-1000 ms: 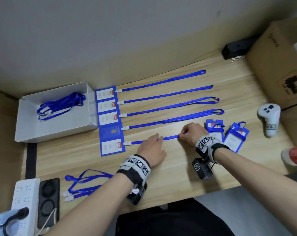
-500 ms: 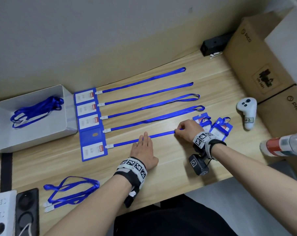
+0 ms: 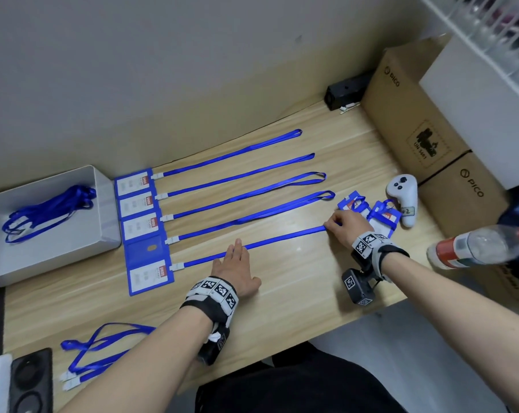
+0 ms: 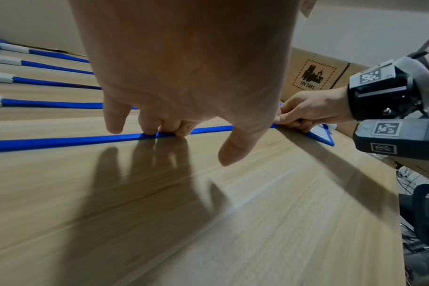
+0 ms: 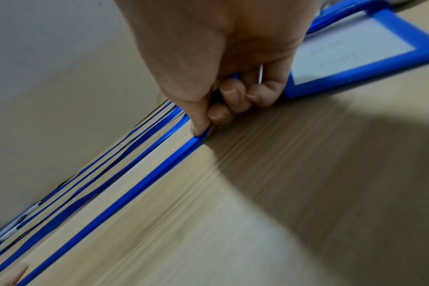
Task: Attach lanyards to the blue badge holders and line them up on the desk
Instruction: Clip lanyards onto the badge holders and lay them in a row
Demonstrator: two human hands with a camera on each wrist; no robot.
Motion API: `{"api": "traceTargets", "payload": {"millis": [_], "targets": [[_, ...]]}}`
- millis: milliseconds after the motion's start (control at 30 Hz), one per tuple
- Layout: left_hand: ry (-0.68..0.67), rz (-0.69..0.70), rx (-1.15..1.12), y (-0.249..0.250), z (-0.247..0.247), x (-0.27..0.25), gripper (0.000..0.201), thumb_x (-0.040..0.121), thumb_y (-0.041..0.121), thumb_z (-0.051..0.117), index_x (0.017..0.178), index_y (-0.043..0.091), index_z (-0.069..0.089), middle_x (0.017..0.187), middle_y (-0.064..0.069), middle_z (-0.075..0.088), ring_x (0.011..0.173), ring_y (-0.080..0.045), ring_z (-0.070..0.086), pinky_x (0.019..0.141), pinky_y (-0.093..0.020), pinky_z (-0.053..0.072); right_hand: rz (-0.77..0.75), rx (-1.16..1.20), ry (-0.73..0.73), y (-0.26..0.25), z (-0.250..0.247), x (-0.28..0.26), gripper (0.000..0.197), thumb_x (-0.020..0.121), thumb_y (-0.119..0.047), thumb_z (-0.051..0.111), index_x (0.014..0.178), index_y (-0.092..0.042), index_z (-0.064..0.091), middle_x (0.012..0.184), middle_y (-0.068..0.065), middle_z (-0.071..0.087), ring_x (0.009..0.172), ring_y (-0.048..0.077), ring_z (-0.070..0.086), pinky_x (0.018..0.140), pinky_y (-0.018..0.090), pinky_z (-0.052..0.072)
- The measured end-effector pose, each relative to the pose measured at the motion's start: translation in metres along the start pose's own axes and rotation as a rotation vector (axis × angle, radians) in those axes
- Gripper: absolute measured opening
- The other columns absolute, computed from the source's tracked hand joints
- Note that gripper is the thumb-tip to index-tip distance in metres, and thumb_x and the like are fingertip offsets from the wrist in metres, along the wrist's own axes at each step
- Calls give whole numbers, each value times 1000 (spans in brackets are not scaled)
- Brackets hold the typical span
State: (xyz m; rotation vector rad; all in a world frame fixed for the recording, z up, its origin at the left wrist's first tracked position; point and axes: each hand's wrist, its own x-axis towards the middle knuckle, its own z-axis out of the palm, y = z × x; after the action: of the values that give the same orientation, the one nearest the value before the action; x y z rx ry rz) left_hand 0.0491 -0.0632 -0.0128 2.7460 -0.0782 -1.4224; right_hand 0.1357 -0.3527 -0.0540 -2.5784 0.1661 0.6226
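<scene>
Several blue badge holders lie in a column at the desk's left, each with its lanyard stretched out to the right. The nearest badge holder [image 3: 150, 277] has its blue lanyard [image 3: 282, 238] running rightward. My left hand [image 3: 235, 271] lies flat and its straight fingers press the lanyard [image 4: 61, 140] onto the desk. My right hand [image 3: 346, 226] pinches the lanyard's [image 5: 140, 187] far end between thumb and curled fingers [image 5: 218, 114]. Two loose badge holders [image 3: 353, 204] [image 3: 384, 217] lie just beyond the right hand.
A white box [image 3: 103, 210] at the left holds spare lanyards [image 3: 46, 211]. More loose lanyards [image 3: 103, 350] lie at the front left. A white controller [image 3: 404, 198], cardboard boxes [image 3: 416, 114] and a plastic bottle [image 3: 484, 245] crowd the right side.
My right hand has slid rightward with the lanyard's end, drawing the strap out straight. My left hand keeps pressing the strap. The head view has swung to the right.
</scene>
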Motion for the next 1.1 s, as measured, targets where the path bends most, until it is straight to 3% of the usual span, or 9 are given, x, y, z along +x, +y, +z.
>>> {"api": "traceTargets", "payload": {"millis": [133, 267, 467, 600, 733, 800, 867, 967, 1100], "targets": [[1, -2, -5, 0, 0, -1, 87, 92, 45, 46, 157, 10, -1, 162, -6, -22, 152, -23, -8, 121, -51, 13, 45, 33, 61, 13, -2, -2, 20, 91, -38, 61, 81, -21, 62, 81, -2, 65, 77, 20, 61, 63, 30, 44], [1, 0, -10, 0, 0, -1, 87, 92, 45, 46, 157, 10, -2, 162, -6, -22, 152, -23, -8, 121, -50, 13, 42, 123, 130, 19, 0, 0, 8, 90, -25, 61, 85, -20, 64, 84, -3, 66, 82, 20, 60, 68, 30, 44], [25, 9, -5, -2, 2, 1, 87, 92, 44, 46, 157, 11, -2, 162, -6, -21, 152, -23, -7, 121, -50, 14, 36, 128, 197, 16, 3, 2, 8, 91, -14, 60, 87, -16, 66, 92, 1, 64, 89, 23, 59, 73, 29, 40], [57, 18, -38, -3, 2, 2, 84, 92, 44, 45, 157, 12, 3, 163, -4, -17, 152, -21, -4, 121, -48, 18, 17, 155, 223, 14, 3, 2, 3, 90, -19, 64, 89, -17, 66, 98, 1, 56, 89, 22, 58, 77, 32, 45], [70, 33, -149, -7, -8, -1, 76, 94, 43, 44, 156, 14, 11, 165, -1, -6, 152, -21, 10, 117, -47, 28, -7, 206, 258, 10, -7, -3, 15, 91, -28, 62, 102, -18, 64, 103, -3, 53, 87, 14, 55, 78, 29, 44], [89, 34, -225, -7, -17, -1, 65, 94, 42, 45, 150, 14, 27, 161, -6, 20, 140, -26, 36, 105, -43, 41, -9, 237, 291, 11, -16, -6, 15, 93, -27, 60, 105, -18, 64, 104, -3, 56, 88, 14, 57, 77, 28, 43], [158, 34, -264, -4, -28, -2, 48, 92, 42, 47, 132, 15, 45, 137, -9, 50, 112, -26, 55, 94, -41, 48, 17, 258, 339, 17, -26, -8, 14, 92, -24, 60, 104, -20, 64, 107, -1, 59, 90, 16, 57, 78, 29, 43], [259, 71, -308, 9, -40, -2, 55, 92, 38, 50, 143, 18, 41, 142, -4, 49, 125, -24, 51, 102, -40, 45, 118, 271, 414, 27, -41, -7, 24, 87, -23, 61, 111, -23, 62, 121, 2, 55, 95, 21, 60, 79, 30, 42], [317, 168, -336, 40, -52, 0, 55, 93, 35, 50, 145, 22, 39, 141, -2, 50, 126, -21, 50, 101, -38, 45, 192, 226, 351, 36, -53, 2, 67, 78, -33, 74, 136, -21, 44, 138, 4, 41, 114, 27, 56, 90, 38, 47]]}}
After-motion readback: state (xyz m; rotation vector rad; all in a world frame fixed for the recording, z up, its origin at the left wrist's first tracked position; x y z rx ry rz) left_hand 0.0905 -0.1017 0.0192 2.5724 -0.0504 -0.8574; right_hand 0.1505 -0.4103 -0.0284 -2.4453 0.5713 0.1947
